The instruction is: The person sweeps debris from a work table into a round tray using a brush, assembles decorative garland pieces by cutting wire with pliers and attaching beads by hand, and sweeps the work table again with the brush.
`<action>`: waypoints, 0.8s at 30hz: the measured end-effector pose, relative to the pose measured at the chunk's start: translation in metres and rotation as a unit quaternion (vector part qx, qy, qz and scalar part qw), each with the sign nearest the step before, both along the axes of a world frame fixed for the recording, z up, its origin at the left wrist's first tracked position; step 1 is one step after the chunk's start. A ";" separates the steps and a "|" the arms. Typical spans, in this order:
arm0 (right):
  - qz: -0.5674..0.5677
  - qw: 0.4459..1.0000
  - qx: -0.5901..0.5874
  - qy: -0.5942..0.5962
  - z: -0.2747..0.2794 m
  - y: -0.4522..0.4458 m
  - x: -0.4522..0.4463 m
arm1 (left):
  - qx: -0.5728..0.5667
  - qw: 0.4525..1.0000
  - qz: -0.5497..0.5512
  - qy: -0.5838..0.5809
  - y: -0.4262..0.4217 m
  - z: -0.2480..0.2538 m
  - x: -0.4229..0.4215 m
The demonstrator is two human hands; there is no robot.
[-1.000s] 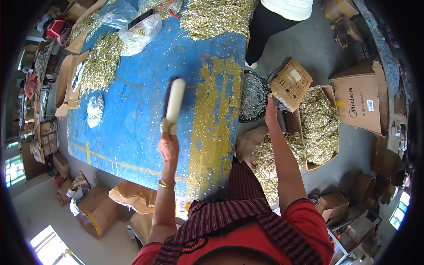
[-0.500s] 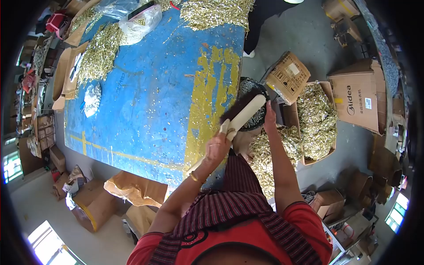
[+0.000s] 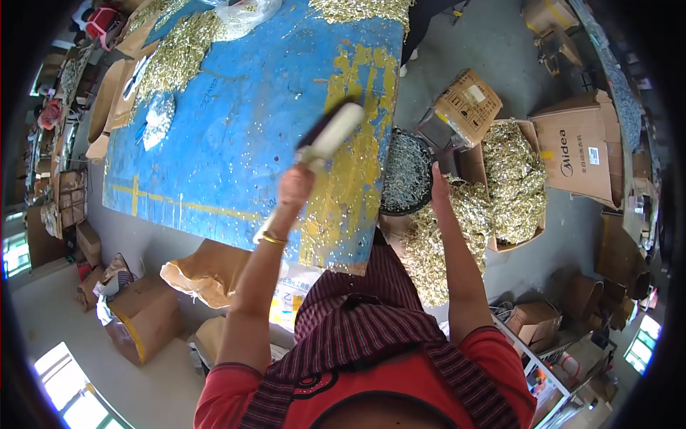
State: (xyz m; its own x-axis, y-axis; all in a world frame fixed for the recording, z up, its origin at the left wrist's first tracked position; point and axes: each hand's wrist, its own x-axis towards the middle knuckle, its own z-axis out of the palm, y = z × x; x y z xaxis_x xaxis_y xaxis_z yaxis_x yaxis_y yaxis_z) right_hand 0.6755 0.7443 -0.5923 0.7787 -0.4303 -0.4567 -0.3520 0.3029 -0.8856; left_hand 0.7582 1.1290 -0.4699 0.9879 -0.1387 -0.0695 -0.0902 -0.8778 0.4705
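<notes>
My left hand is closed round the handle of a bench brush with a pale back and dark bristles, blurred by motion. The brush is over the blue tabletop, which is strewn with shiny scraps and patched with worn yellow tape. At the table's right edge, my right hand grips the rim of a round black basin. Silvery shreds fill much of the basin. The fingers of my right hand are partly hidden behind the rim.
Gold tinsel fills a carton right of the basin, and more spills beside my right arm. A taped box and a large Midea carton stand beyond. On the table lie tinsel heaps and a clear bag. Another person's leg shows at the top.
The brush in my left hand has moved left, from over the basin to above the tabletop. My right hand remains on the basin's rim. The view has shifted slightly.
</notes>
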 end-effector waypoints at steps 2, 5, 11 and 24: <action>-0.008 1.000 0.016 0.000 0.027 0.015 -0.011 | -0.020 0.998 -0.047 -0.027 -0.044 0.007 -0.044; 0.013 1.000 0.005 0.021 0.035 0.018 -0.026 | -0.098 0.991 -0.094 -0.001 -0.080 0.056 -0.103; 0.029 0.997 0.015 0.073 0.069 0.026 -0.044 | -0.237 0.968 -0.085 0.002 -0.019 0.058 -0.129; 0.003 0.996 0.064 0.068 0.049 0.019 -0.065 | 0.098 0.994 -0.030 -0.032 0.037 0.021 0.132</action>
State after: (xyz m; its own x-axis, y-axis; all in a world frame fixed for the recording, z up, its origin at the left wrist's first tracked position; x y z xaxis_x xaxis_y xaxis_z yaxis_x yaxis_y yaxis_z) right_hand 0.6109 0.7632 -0.5435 0.7080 -0.3575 -0.6090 -0.4683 0.4079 -0.7838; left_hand 0.8905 1.1659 -0.4491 0.9815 -0.1876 -0.0390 -0.1692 -0.9442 0.2825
